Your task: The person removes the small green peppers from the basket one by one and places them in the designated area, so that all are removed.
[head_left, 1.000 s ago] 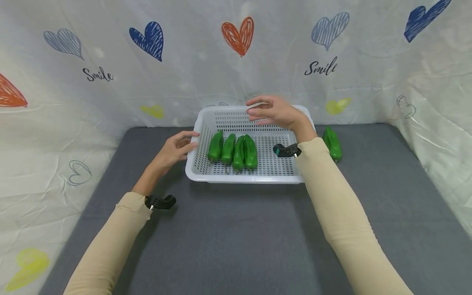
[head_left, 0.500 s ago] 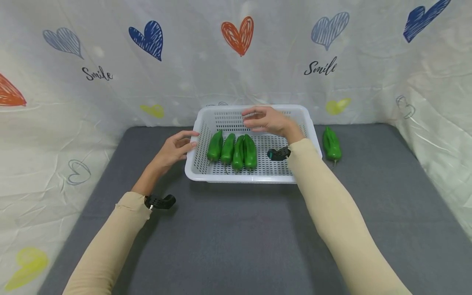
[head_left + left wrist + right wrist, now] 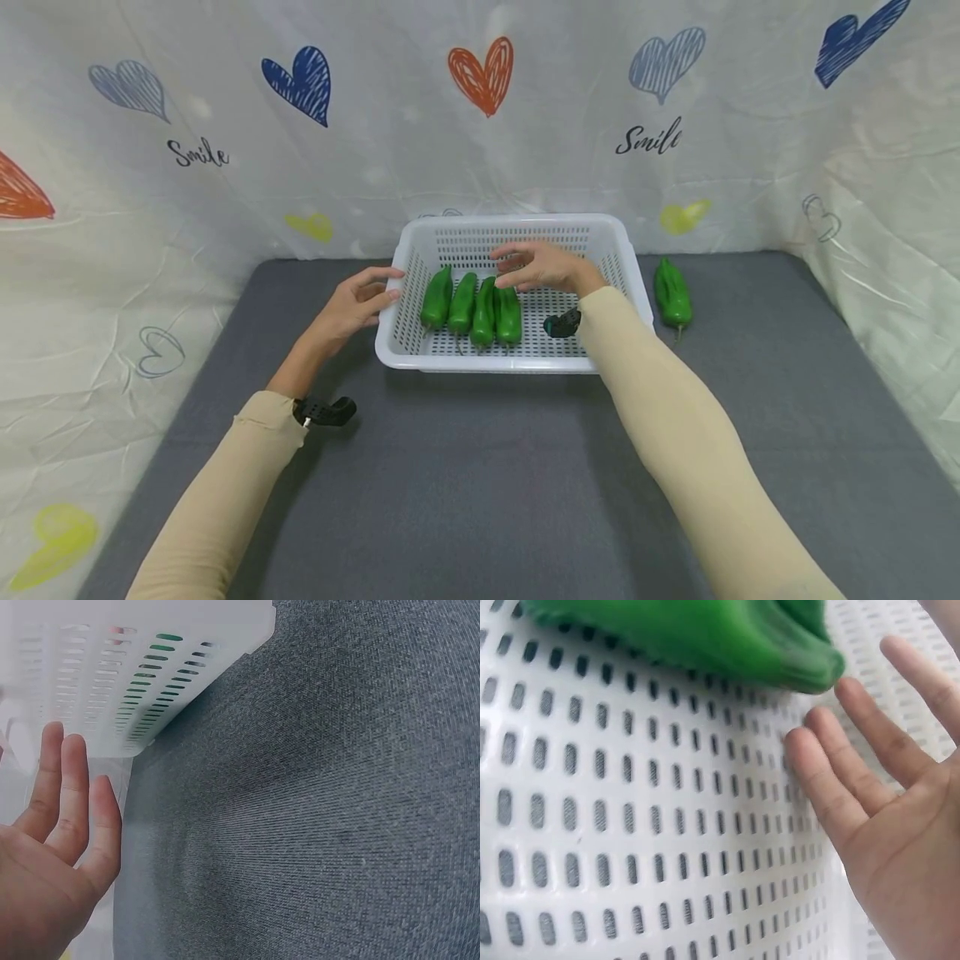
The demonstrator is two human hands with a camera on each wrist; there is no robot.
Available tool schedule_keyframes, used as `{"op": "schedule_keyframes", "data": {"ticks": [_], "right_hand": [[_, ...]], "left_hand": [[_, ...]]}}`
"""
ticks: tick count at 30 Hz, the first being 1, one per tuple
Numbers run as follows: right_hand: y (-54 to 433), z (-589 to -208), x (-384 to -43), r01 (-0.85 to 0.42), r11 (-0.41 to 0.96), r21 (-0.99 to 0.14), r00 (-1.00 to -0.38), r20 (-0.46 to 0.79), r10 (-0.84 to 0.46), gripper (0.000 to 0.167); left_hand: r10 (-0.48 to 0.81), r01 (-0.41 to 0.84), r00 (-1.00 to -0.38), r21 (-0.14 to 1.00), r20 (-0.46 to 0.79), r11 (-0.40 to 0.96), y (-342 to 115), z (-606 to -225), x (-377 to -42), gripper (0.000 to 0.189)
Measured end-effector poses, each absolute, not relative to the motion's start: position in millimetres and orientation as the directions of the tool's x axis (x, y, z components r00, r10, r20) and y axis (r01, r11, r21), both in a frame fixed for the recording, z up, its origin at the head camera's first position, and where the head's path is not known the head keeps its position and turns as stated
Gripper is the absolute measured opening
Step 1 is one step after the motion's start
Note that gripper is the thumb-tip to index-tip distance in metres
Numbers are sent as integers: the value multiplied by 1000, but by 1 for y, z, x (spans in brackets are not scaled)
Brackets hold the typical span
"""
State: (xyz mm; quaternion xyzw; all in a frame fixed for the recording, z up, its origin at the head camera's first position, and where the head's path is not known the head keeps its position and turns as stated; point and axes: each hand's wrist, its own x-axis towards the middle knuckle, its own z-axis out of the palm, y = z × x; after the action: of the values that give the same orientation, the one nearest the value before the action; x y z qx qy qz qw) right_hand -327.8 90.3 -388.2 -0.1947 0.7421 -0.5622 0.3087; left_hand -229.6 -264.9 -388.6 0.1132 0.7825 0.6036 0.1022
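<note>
A white perforated plastic basket (image 3: pixel 517 363) stands on the table, with several green peppers (image 3: pixel 437 300) side by side in its left half. My left hand (image 3: pixel 352 304) touches the basket's left rim with its fingertips; in the left wrist view its fingers (image 3: pixel 73 787) extend loosely along the slotted side wall. Inside the basket, my right hand (image 3: pixel 546 267) holds nothing, its thumb and fingers apart right at the top end of the rightmost pepper (image 3: pixel 509 321). From the right wrist, the fingertips (image 3: pixel 805 746) appear close beside one end of a pepper (image 3: pixel 705 641).
One more green pepper (image 3: pixel 672 293) lies on the grey tablecloth (image 3: pixel 480 483), to the right of the basket. Behind the table hangs a white curtain (image 3: pixel 390 92) printed with hearts. Both wrists carry a black strapped device (image 3: pixel 325 411).
My right hand has come down from above the basket's far rim to the peppers, moving slightly left. The left hand keeps its place at the rim, and the peppers lie as before.
</note>
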Motion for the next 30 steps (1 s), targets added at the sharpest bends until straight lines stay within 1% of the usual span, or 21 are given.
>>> {"op": "schedule_keyframes", "data": {"ticks": [7,11,18,23,30], "right_hand": [[92,-396,-329,-7,374,-927,-709,-259,-656,74],[92,-395,-327,-45,428,-903,-711,-272,-648,77],[90,-393,-325,-79,489,-869,-736,-280,-616,79],[89,-395,-327,-86,497,-863,-744,-276,-608,76],[88,-399,-329,-74,482,-873,-760,-264,-594,66]], "left_hand": [[299,47,-954,969,-29,242,-264,-388,-229,44],[302,46,-953,970,-29,237,-264,-387,-229,43],[301,51,-953,970,-23,236,-264,-386,-229,43],[302,51,-953,971,-23,235,-265,-387,-229,42],[298,48,-954,966,-31,253,-265,-388,-230,44]]}}
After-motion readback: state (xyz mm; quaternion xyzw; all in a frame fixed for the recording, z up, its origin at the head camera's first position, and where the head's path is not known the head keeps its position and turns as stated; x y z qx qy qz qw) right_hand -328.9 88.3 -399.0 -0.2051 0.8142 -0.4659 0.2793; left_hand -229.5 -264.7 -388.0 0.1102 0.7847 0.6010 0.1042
